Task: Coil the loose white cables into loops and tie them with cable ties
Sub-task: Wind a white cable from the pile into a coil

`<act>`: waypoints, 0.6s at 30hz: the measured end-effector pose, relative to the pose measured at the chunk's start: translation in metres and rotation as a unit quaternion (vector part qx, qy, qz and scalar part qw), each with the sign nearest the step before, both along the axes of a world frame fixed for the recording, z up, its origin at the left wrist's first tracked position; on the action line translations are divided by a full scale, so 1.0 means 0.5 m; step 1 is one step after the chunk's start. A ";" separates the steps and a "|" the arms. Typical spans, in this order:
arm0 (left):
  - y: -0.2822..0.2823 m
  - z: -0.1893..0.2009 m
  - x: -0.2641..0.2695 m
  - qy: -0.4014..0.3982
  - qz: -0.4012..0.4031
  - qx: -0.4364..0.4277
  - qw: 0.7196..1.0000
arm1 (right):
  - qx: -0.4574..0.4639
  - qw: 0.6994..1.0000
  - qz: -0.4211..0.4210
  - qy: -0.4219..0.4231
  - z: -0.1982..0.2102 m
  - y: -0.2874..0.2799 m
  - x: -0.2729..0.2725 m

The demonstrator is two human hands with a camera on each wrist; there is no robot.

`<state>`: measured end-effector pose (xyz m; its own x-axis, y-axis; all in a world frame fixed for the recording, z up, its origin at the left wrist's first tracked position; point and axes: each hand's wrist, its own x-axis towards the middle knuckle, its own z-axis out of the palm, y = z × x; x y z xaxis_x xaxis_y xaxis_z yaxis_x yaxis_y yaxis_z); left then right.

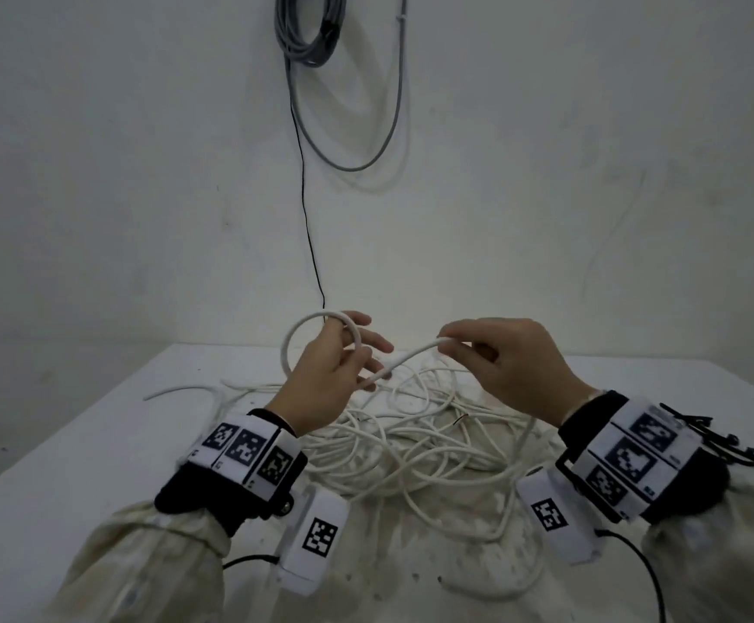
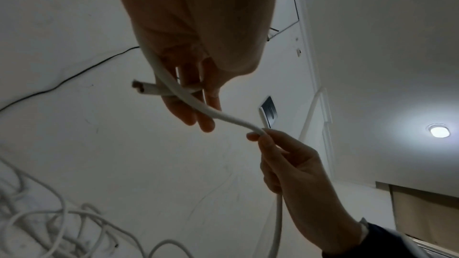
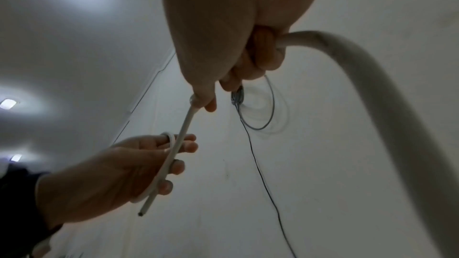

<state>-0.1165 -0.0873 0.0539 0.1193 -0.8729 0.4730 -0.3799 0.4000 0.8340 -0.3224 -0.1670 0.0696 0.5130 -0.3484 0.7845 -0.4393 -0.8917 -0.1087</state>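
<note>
My left hand (image 1: 366, 353) is raised above the table and holds a small loop (image 1: 316, 314) of thick white cable, with the fingers curled round it. In the left wrist view the cable's cut end (image 2: 136, 85) sticks out past the fingers (image 2: 188, 113). From there the white cable (image 1: 411, 355) runs right to my right hand (image 1: 451, 344), which pinches it between thumb and forefinger. Below that hand the cable (image 2: 278, 223) hangs down to a tangled pile of white cables (image 1: 411, 442) on the table. Black cable ties (image 1: 726, 451) lie beside my right wrist.
The white table (image 1: 96, 442) stands against a white wall. On the wall hang a grey coiled cable (image 1: 312, 33) and a thin black wire (image 1: 305, 209) that drops to just above my left hand. One loose cable end (image 1: 164, 391) lies left of the pile.
</note>
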 end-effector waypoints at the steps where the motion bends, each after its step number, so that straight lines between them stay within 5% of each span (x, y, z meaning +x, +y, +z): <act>1: 0.000 0.001 -0.005 0.005 -0.018 0.018 1.000 | -0.034 0.999 0.009 0.001 0.005 0.000 0.002; 8: 0.011 0.008 -0.054 0.056 -0.118 0.152 0.980 | -0.131 0.986 0.077 0.067 0.021 0.000 0.025; 12: 0.017 0.018 -0.057 0.093 -0.202 0.215 0.951 | -0.113 0.987 0.096 0.068 0.033 0.000 0.032; 14: 0.019 0.023 -0.042 0.196 -0.330 0.241 0.891 | -0.041 0.991 0.123 0.045 0.027 0.000 0.037; 15: 0.017 0.026 -0.036 0.264 -0.426 0.242 0.831 | 0.032 0.989 0.141 0.034 0.025 0.002 0.041; 16: 0.017 0.028 -0.034 0.334 -0.507 0.230 0.761 | 0.128 0.979 0.158 0.028 0.022 0.007 0.043; 18: 0.024 0.037 -0.026 0.424 -0.549 0.172 0.699 | 0.308 0.932 0.190 0.007 0.018 0.025 0.047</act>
